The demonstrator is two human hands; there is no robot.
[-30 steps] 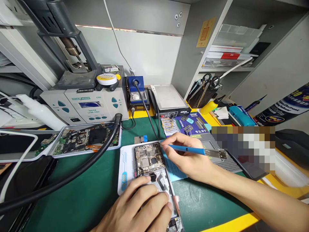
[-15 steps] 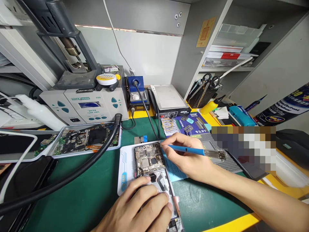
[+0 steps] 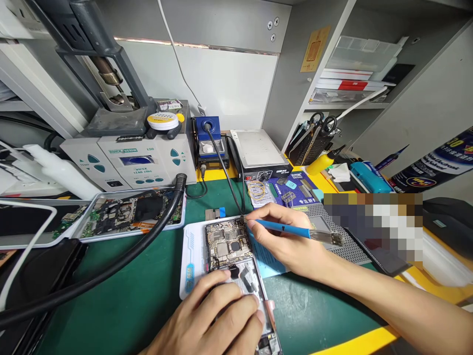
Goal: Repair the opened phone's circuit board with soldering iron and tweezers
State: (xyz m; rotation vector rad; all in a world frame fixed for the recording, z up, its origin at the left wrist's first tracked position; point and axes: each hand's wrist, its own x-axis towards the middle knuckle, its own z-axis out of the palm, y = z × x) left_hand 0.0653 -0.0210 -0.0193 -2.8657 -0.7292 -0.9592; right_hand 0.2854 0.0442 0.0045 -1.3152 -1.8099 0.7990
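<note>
A disassembled phone (image 3: 248, 283) with its circuit board (image 3: 226, 244) bared lies partly on a white pad (image 3: 194, 236). My left hand (image 3: 218, 315) is bent over the phone's lower half, gripping it against the bench. In the fingers of my right hand (image 3: 288, 236) is a slim blue-handled brush (image 3: 286, 227), pinched like a pen. Its bristle end points away to the right. The other end is at the board's top right corner, where my fingertips partly hide it. A small connector piece with a blue tab (image 3: 215, 213) sits just beyond the pad.
A hot-air station (image 3: 129, 162) stands at back left, its thick black hose (image 3: 140, 251) crossing the bench. Opened device trays (image 3: 136, 212) lie beneath it. Behind are a soldering iron stand (image 3: 209, 135) and a grey box unit (image 3: 260, 150). A perforated mat (image 3: 354, 246) lies right.
The brush's bristle end has dipped and swung slightly left as my right hand tilts it. My left hand and the phone stay in place.
</note>
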